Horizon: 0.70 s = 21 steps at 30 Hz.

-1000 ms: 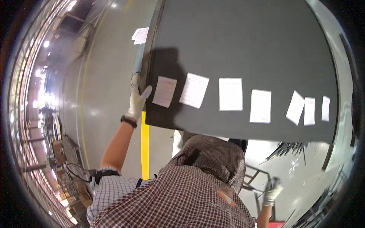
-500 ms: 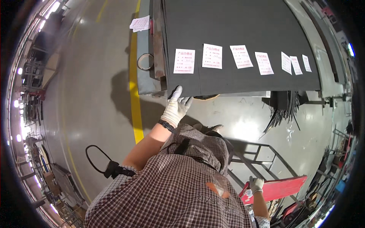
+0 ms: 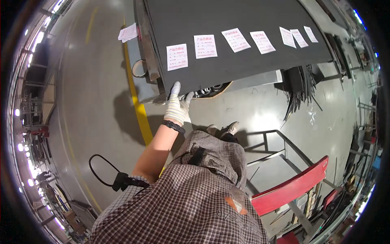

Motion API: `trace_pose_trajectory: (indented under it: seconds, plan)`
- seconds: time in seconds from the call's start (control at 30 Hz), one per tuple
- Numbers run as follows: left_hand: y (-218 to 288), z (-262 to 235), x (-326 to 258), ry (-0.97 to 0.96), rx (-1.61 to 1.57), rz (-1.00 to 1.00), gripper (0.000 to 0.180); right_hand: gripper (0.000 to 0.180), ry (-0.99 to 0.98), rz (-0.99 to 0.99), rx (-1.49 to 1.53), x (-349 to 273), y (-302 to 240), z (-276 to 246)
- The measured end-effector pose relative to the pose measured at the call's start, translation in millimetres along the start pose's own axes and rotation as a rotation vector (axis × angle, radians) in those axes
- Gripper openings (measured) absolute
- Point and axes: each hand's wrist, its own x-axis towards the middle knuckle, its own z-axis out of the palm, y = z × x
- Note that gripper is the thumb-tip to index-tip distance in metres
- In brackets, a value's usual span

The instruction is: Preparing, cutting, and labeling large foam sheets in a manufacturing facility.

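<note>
My left hand [image 3: 178,105], in a white glove with grey fingertips, is at the near left corner of a black sheet [image 3: 227,14]. Its thumb lies on top and the other fingers curl at the edge, pinching the corner. A row of several white paper labels [image 3: 177,57] with red print crosses the sheet. Below the sheet's lifted near edge, an opening shows round dark parts [image 3: 206,91]. My right hand is out of the picture.
A tape roll [image 3: 139,68] and a small stack of labels [image 3: 128,32] sit on the grey ledge at the left. Black strips [image 3: 301,87] hang at the right. A metal frame with a red board [image 3: 292,187] stands at the lower right.
The view has shifted, so the sheet and labels sit higher and further left. More shows under the sheet's near edge. My right hand has left the red board and the picture.
</note>
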Motion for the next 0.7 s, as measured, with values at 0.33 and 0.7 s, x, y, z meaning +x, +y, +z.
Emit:
trace_pose_trajectory:
  seconds: [0.33, 0.7]
  plan:
    - [-5, 13, -15, 0.089, 0.019, -0.066, 0.096, 0.024, 0.755, 0.674, 1.313, -34, 42, 152]
    - [-2, 3, 15, -0.366, 1.054, 0.442, 0.074, 0.084, 0.828, 0.389, 2.493, 68, 189, 166]
